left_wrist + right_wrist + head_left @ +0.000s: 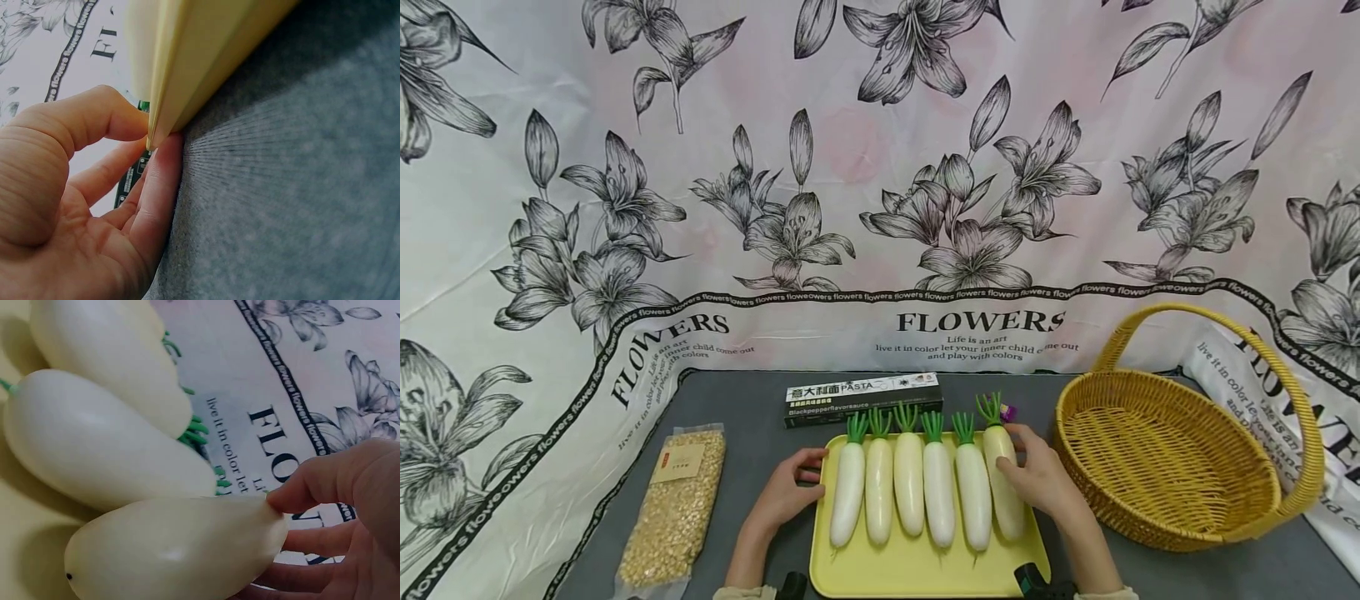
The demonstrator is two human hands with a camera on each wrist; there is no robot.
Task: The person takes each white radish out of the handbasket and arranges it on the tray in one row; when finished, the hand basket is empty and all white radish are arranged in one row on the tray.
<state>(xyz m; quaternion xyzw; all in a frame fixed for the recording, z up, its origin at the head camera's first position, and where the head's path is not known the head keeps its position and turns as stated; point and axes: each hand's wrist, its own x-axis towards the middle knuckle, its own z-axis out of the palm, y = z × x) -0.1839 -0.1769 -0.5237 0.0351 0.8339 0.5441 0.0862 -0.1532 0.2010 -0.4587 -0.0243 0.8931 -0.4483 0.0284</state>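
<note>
Several white radishes (908, 483) with green tops lie side by side on a yellow tray (925, 575). At the tray's right end, my right hand (1037, 471) grips the rightmost white radish (1004, 492) near its top, thumb on one side and fingers on the other. The right wrist view shows that radish (175, 547) between thumb and fingers, its lower end over the tray. My left hand (786, 492) pinches the tray's left rim, thumb above and fingers below, as the left wrist view shows at the tray edge (187, 56).
A yellow wicker basket (1165, 450) with a tall handle stands on the right. Behind the tray lies a black-and-white pasta box (865, 398), with a small purple item (1008, 412) beside it. A bag of pale grains (676, 504) lies at left on the grey table (745, 408).
</note>
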